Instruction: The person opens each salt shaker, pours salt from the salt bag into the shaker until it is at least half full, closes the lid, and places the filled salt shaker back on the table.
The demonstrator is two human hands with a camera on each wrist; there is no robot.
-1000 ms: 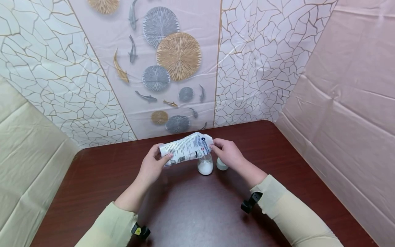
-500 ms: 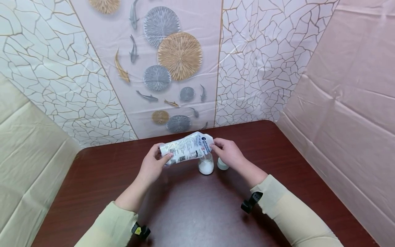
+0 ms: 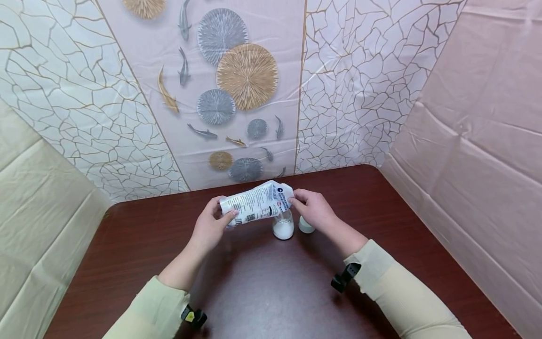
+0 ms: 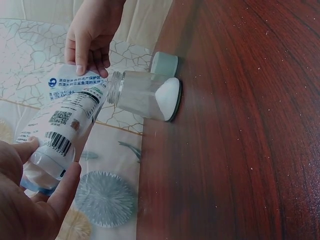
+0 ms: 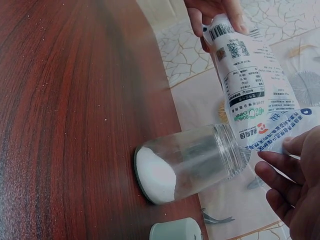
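Observation:
A white printed salt bag [image 3: 250, 205] is held tilted between both hands. The left hand [image 3: 209, 226] grips its lower end at the left, thumb on the printed face. At the other end, the right hand [image 3: 313, 207] pinches the top corner between thumb and fingers. That end of the bag lies over the mouth of a clear glass jar [image 5: 195, 150], which stands upright on the table. White salt [image 5: 155, 175] lies heaped against one side of the jar's bottom. A pale green lid [image 4: 165, 64] sits beside the jar, below the right hand.
The dark red-brown table [image 3: 262, 282] carries small white specks, seen in both wrist views. A patterned cloth wall [image 3: 245, 141] rises behind its far edge, with plain cloth sides [image 3: 474, 141] at left and right. A black wrist camera [image 3: 345, 278] is strapped at each sleeve.
The view has shifted very slightly. Both hands keep the same hold on the tilted bag over the jar, with little visible movement.

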